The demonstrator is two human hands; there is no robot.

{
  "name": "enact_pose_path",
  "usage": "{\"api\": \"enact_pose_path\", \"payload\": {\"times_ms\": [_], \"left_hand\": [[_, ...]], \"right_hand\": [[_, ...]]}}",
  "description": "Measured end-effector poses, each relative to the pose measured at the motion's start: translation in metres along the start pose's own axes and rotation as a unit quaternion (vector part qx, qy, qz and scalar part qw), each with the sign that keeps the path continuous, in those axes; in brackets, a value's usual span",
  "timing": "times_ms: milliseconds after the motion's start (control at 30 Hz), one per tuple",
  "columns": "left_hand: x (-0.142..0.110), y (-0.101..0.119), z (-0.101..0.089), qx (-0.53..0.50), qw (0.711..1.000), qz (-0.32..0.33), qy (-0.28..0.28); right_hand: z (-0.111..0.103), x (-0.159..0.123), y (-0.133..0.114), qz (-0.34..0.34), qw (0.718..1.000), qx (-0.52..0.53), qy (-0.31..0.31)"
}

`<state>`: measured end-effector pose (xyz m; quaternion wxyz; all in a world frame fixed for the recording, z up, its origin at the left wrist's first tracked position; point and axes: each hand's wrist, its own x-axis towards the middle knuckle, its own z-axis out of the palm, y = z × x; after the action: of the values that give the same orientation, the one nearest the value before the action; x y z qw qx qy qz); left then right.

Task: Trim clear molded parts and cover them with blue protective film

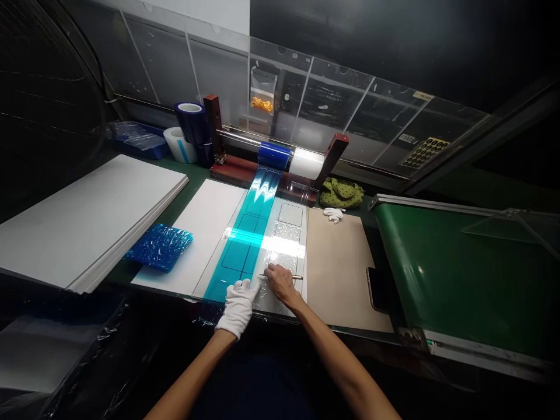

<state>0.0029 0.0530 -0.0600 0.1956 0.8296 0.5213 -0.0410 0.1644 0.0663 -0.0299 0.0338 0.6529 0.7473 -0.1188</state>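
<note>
My left hand (240, 304), in a white glove, rests with fingers curled on the near end of a blue film strip (245, 233) that runs from a roll on a holder (273, 156) down over a white panel (205, 227). My bare right hand (280, 282) is closed round a thin metal blade or pen-like tool (297, 277), its tip on the clear film (286, 245) beside the blue strip. The two hands almost touch at the panel's near edge.
A stack of white boards (83, 216) lies at left with a crumpled blue film piece (160, 246) beside it. Tape rolls (189, 125) stand at the back. Brown paper (341, 262), a phone (377, 289), a green pouch (341, 192) and a green conveyor (455, 274) are at right.
</note>
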Motion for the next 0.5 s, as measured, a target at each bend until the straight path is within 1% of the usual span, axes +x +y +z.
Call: {"api": "enact_pose_path", "payload": {"times_ms": [100,167,267,367,500], "left_hand": [[0.001,0.000,-0.001,0.011,1.000,0.008,0.008],[-0.004,0.001,-0.001,0.017,1.000,0.013,0.023],[-0.019,0.004,0.004,0.027,0.998,0.024,0.048],[-0.029,0.004,0.012,0.039,0.996,0.047,0.057],[-0.028,0.000,0.021,0.055,0.992,0.090,0.067]], "right_hand": [[0.000,-0.004,0.004,0.000,1.000,-0.008,-0.008],[-0.001,-0.011,0.011,0.006,1.000,-0.011,-0.013],[-0.002,-0.026,0.026,0.026,0.999,-0.012,-0.024],[-0.003,-0.042,0.045,0.058,0.998,-0.012,-0.033],[-0.010,-0.064,0.068,0.101,0.994,-0.003,-0.046]]}}
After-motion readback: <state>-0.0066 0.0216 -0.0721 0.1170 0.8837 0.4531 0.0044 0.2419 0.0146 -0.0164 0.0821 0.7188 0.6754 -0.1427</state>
